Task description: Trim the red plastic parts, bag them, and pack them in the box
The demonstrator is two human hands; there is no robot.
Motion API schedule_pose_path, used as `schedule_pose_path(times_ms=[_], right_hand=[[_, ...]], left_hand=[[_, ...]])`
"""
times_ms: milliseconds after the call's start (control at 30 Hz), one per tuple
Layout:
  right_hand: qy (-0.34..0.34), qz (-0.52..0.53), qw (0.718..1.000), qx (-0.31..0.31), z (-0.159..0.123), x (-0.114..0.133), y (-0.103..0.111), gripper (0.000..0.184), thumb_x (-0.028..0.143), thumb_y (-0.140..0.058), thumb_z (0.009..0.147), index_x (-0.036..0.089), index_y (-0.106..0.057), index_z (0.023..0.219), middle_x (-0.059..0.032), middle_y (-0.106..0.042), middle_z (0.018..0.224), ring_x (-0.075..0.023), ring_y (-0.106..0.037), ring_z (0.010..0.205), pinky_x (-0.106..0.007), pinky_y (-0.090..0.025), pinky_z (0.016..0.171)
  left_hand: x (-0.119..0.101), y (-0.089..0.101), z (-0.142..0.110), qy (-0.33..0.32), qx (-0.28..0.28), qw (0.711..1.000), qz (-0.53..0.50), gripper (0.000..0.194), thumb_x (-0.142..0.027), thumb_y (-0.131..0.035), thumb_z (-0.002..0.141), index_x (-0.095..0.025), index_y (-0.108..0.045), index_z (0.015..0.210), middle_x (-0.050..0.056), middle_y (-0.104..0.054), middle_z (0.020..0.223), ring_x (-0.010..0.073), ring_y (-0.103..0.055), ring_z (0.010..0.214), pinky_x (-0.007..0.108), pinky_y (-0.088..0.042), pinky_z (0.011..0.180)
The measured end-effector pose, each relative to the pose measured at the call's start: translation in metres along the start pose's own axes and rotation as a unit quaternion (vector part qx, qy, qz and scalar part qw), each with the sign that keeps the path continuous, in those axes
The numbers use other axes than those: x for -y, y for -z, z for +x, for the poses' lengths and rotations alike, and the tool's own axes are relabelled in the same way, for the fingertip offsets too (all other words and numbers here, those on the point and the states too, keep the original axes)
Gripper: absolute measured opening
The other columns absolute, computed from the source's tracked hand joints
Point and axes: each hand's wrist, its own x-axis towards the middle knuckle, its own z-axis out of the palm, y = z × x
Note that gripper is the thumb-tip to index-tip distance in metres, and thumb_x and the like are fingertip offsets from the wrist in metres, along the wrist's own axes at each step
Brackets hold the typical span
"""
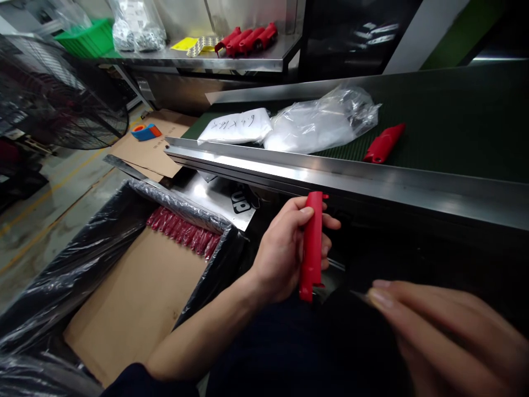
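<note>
My left hand (285, 248) is closed around a long red plastic part (312, 242), held nearly upright below the conveyor's edge, with the thumb across its front. To the right, my right hand (438, 325) pinches a small thin pointed piece (360, 296) between thumb and fingertips. That piece is blurred, and its kind cannot be made out. A gap separates it from the red part. Another red plastic part (385, 144) lies alone on the green conveyor belt (450, 121), beyond my hands.
A clear plastic bag (322, 121) and a white labelled pack (235, 125) lie on the belt behind its metal rail (289, 168). At left is a film-lined box (119, 309) with a row of wrapped red parts (184, 232). Several red parts (248, 39) sit on the shelf; a fan (61, 99) stands left.
</note>
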Motion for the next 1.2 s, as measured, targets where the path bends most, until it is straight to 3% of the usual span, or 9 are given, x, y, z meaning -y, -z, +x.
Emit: schedule_pose_path(times_ms=[100,233,433,667,900,1033,1200], right_hand=[[-0.046,0.004,0.998,-0.033,0.007,-0.007,0.003,0.056,0.004,-0.059,0.085,0.021,-0.054,0.138,-0.0086,-0.061,0.123,-0.0197,-0.062,0.104,-0.031,-0.052,0.079],[-0.108,-0.028,0.992,-0.051,0.028,-0.003,0.005,0.045,0.000,-0.060,0.087,0.017,-0.059,0.128,-0.0095,-0.063,0.114,-0.0183,-0.062,0.101,-0.033,-0.049,0.081],[-0.114,-0.051,0.991,-0.051,0.042,0.003,0.004,0.037,0.000,-0.061,0.087,0.015,-0.064,0.121,-0.0107,-0.065,0.108,-0.0202,-0.061,0.098,-0.036,-0.048,0.079],[-0.101,-0.068,0.992,-0.041,0.040,0.003,0.004,0.033,0.001,-0.059,0.088,0.012,-0.065,0.119,-0.0107,-0.065,0.108,-0.0196,-0.060,0.099,-0.035,-0.046,0.081],[-0.118,-0.102,0.986,-0.054,0.034,-0.003,0.006,0.037,0.003,-0.058,0.089,0.017,-0.063,0.123,-0.0097,-0.066,0.111,-0.0227,-0.061,0.099,-0.037,-0.047,0.080],[-0.121,-0.098,0.984,-0.091,0.033,-0.007,0.010,0.043,-0.001,-0.066,0.082,0.016,-0.064,0.122,-0.0109,-0.066,0.109,-0.0226,-0.064,0.096,-0.038,-0.050,0.079],[-0.103,-0.023,0.992,-0.063,0.032,0.001,0.011,0.039,-0.002,-0.060,0.085,0.012,-0.062,0.121,-0.0113,-0.062,0.113,-0.0198,-0.061,0.103,-0.035,-0.050,0.081]], left_hand=[[0.003,0.002,-0.008,0.007,-0.001,0.999,0.047,0.019,-0.030,-0.059,0.088,-0.021,-0.049,0.102,0.001,-0.060,0.094,0.0059,-0.049,0.058,0.015,-0.041,0.046],[0.009,0.002,-0.024,0.022,0.028,0.992,0.123,0.032,-0.026,-0.074,0.080,-0.021,-0.049,0.099,-0.002,-0.057,0.095,0.0021,-0.049,0.057,0.014,-0.043,0.048],[0.008,-0.005,-0.036,0.030,0.039,0.989,0.139,0.029,-0.028,-0.074,0.081,-0.019,-0.050,0.095,-0.002,-0.057,0.093,-0.0001,-0.049,0.053,0.014,-0.042,0.048],[0.009,-0.006,-0.039,0.031,0.057,0.988,0.138,0.029,-0.028,-0.073,0.083,-0.019,-0.050,0.097,-0.002,-0.055,0.094,0.0005,-0.051,0.058,0.014,-0.041,0.051],[0.009,-0.004,-0.044,0.056,0.092,0.983,0.150,0.024,-0.030,-0.069,0.086,-0.019,-0.050,0.096,-0.001,-0.055,0.091,0.0005,-0.047,0.055,0.013,-0.039,0.048],[0.011,-0.006,-0.046,0.089,0.105,0.984,0.113,0.029,-0.030,-0.071,0.083,-0.020,-0.048,0.098,0.002,-0.058,0.095,0.0014,-0.048,0.055,0.013,-0.041,0.048],[0.016,-0.004,-0.039,0.101,0.112,0.988,0.022,0.026,-0.026,-0.070,0.082,-0.020,-0.049,0.096,0.002,-0.059,0.090,0.0036,-0.050,0.052,0.013,-0.044,0.042]])
